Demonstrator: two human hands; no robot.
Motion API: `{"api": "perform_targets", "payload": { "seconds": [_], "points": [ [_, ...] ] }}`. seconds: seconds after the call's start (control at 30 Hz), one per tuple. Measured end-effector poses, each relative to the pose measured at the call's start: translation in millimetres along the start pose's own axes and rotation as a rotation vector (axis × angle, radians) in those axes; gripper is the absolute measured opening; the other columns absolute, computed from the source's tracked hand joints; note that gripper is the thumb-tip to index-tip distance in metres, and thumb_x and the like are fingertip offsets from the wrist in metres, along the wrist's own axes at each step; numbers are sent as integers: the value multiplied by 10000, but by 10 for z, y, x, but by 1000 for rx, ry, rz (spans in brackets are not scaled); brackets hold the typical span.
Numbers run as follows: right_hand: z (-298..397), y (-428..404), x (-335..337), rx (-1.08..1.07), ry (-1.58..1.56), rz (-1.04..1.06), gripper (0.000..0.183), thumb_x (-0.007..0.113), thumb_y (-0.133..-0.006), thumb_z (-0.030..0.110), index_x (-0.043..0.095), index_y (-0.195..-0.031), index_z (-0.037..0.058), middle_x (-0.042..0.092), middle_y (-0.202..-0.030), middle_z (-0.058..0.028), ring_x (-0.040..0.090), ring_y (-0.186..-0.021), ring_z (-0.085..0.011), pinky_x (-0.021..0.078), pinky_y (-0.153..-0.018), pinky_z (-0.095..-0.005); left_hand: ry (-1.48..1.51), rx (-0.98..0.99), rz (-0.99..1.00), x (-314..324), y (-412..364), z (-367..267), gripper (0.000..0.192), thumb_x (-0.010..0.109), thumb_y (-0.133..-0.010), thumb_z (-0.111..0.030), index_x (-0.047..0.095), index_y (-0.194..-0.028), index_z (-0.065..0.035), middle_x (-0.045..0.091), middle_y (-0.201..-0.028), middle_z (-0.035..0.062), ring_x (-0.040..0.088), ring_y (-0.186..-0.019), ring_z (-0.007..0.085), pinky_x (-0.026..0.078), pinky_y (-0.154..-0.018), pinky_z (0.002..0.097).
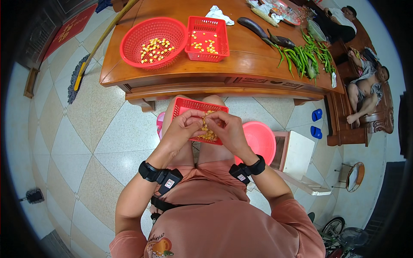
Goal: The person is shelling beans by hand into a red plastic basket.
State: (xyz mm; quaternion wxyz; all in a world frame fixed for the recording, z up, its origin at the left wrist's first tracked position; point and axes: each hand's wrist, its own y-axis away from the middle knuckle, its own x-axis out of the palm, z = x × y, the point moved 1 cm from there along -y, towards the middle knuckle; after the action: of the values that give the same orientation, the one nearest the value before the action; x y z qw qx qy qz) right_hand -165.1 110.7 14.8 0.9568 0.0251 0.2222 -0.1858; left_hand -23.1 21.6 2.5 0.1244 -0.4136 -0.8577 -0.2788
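Observation:
A red rectangular plastic basket (180, 104) rests on my lap and holds a pile of yellow corn kernels (210, 136). Over it, my left hand (187, 127) and my right hand (229, 130) meet at the fingertips. Between them they pinch a small yellow piece, apparently a corn kernel (204, 120), partly hidden by the fingers. On the wooden table ahead, a round red basket (129, 45) has kernels scattered over its bottom. Beside it, a second red rectangular basket (206, 57) holds kernels in small groups.
Eggplants (255, 28), green chili peppers (300, 59) and a corn cob (264, 16) lie on the table (180, 74). A pink basin (259, 138) and a white stool (298, 154) stand at my right. A mop (79, 77) leans at the left. Two people sit at the far right.

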Motion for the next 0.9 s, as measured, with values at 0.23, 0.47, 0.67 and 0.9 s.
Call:
{"api": "perform_targets", "payload": {
  "seconds": [0.23, 0.47, 0.67, 0.9],
  "points": [
    [156, -287, -168, -159, 75, -136, 121, 666, -825, 101, 656, -882, -5, 647, -709, -110, 588, -601, -130, 467, -562, -279, 51, -32, -6, -22, -19, 6, 250, 436, -975, -82, 541, -1185, 5, 601, -1091, 87, 606, -997, 160, 515, -888, 281],
    [498, -1197, -479, -439, 173, -383, 146, 640, -844, 104, 644, -901, -31, 626, -702, -146, 564, -582, -164, 450, -559, -297, 58, -2, 1, -70, -58, 51, 269, 452, -969, -77, 543, -1205, 14, 588, -1128, 99, 600, -1022, 179, 502, -914, 292],
    [448, -1233, -490, -448, 171, -394, 161, 600, -872, 98, 646, -967, -24, 611, -693, -156, 559, -582, -177, 446, -565, -306, 58, 6, -27, -57, -61, 48, 268, 480, -952, -51, 550, -1198, 29, 616, -1117, 109, 619, -995, 168, 512, -887, 270],
    [105, -868, -613, -236, 61, -285, 161, 604, -876, 115, 657, -969, -5, 667, -749, -80, 589, -643, -98, 469, -602, -251, 125, -6, -32, -115, -51, 90, 284, 434, -967, -56, 542, -1216, 29, 609, -1128, 115, 614, -996, 185, 508, -903, 301]
  ]
}}
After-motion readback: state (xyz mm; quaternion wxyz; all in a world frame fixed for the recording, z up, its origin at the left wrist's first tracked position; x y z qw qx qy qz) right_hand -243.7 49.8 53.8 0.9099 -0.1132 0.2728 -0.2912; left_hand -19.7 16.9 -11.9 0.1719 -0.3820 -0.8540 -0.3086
